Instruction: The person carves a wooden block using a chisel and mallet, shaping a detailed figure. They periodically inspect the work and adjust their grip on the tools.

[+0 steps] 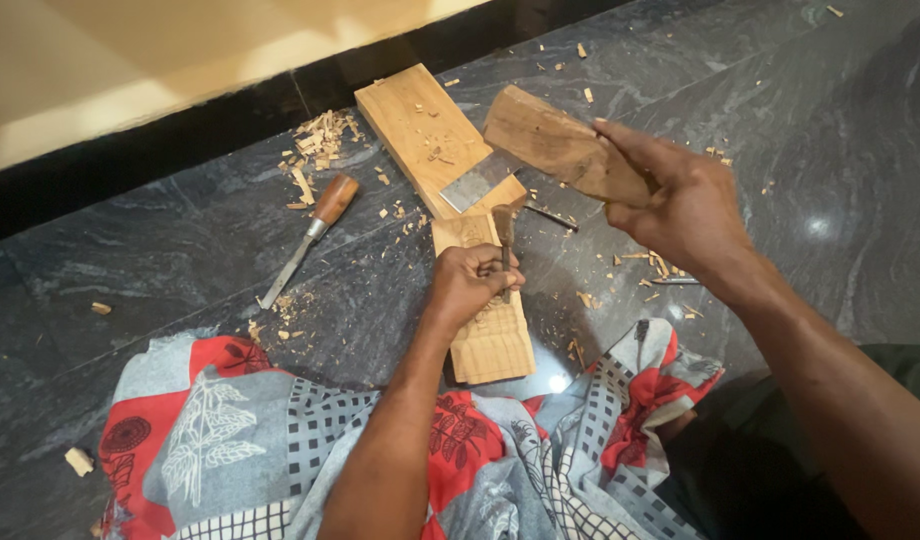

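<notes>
Wooden carving block [492,335] lies on the floor [780,120] before us, our left hand [470,283] gripping a chisel [504,240] upright against it, our right hand [680,200] clutching a raised mallet [560,148] above.

There is a single view, from a camera worn on the person's head, looking steeply down and a little forward at the dark stone floor [180,250] in front of the seated body. It sits close: both forearms enter from the near edge and fill much of the lower frame, the left hand [470,285] near the middle and the right hand [680,200] right of centre and farther out. The patterned cloth [280,430] over the lap runs along the near edge. At the far left a pale wall [130,60] and black skirting [130,170] cross at a slant, so the view is tilted. With no second view, nothing overlaps.
</notes>
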